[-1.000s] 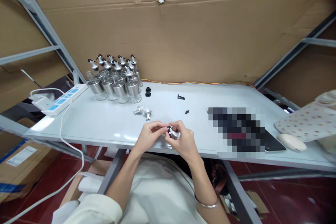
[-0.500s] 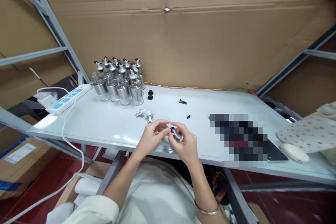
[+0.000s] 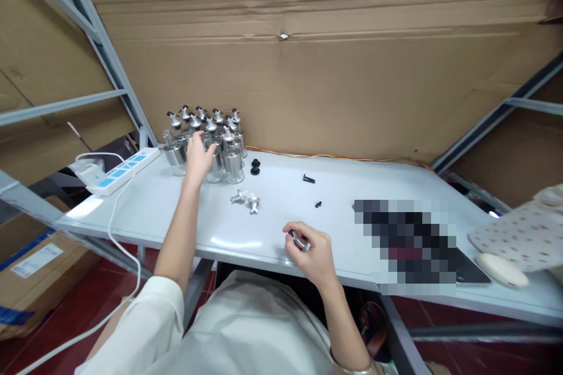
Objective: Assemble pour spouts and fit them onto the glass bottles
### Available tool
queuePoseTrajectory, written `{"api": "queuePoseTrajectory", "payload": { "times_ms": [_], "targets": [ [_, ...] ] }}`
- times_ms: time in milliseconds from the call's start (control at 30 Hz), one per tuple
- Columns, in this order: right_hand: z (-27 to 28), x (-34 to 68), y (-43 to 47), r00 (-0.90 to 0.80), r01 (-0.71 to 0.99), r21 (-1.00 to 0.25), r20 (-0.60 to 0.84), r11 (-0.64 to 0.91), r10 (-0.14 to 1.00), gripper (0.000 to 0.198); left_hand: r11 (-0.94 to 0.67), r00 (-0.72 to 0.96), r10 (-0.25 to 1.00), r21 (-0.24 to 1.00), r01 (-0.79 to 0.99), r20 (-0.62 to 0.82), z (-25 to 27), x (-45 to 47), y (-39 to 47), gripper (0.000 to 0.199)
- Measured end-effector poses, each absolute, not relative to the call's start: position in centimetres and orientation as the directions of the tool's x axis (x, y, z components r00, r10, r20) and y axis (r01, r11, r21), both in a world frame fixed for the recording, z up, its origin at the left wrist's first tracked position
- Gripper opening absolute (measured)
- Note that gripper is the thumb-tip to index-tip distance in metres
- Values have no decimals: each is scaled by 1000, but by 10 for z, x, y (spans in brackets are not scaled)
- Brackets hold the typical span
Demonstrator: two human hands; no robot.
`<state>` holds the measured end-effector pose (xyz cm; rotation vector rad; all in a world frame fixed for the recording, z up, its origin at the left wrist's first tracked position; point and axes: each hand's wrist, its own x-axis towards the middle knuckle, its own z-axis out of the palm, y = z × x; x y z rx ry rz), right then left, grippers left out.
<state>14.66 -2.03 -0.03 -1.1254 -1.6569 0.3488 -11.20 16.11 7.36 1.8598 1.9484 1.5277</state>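
My left hand (image 3: 200, 155) reaches in among the glass oil bottles at the back left, fingers stretched and thumb apart. It covers part of a front-row bottle, so contact with the glass cannot be made out. The bottles have steel sleeves, like the front right bottle (image 3: 233, 164), and most carry silver pourers with black flip caps. Above the table's front edge, my right hand (image 3: 313, 249) is closed around a silver pourer spout (image 3: 300, 240) with a black part at its tip. Left of that hand lie loose silver spout pieces (image 3: 254, 204).
Black stoppers (image 3: 255, 166), black flip-cap pieces (image 3: 309, 179) and tiny black parts (image 3: 318, 204) lie on the white table (image 3: 272, 187). A power strip (image 3: 125, 171) sits at the left edge. At right are a blurred-out dark item, a white oval object (image 3: 501, 269) and a dotted bag (image 3: 519, 234).
My left hand has let go of the pourer spout and moved forward and left to the bottles. My right hand keeps the spout near the front edge. The view has tilted slightly.
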Motion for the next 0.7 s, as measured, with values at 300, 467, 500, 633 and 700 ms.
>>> {"api": "queuePoseTrajectory", "payload": {
  "times_ms": [300,467,500,633,700],
  "targets": [
    [-1,148,-22,122,461,-757,571,463,811,11,-270,-263,691,578,770,673,77,-114,151,20],
    [-2,151,-19,260,388,-848,477,362,839,13,-443,-299,487,527,725,821,97,-92,116,15],
    [-2,151,-18,288,361,-866,455,345,842,13,-487,-298,448,509,709,843,101,-85,108,16],
    [-1,152,-16,382,261,-923,366,281,849,14,-647,-246,425,482,590,871,106,-50,72,20],
    [-1,152,-16,391,232,-936,338,263,856,14,-716,-175,515,534,451,839,99,-30,55,20]
  ]
}}
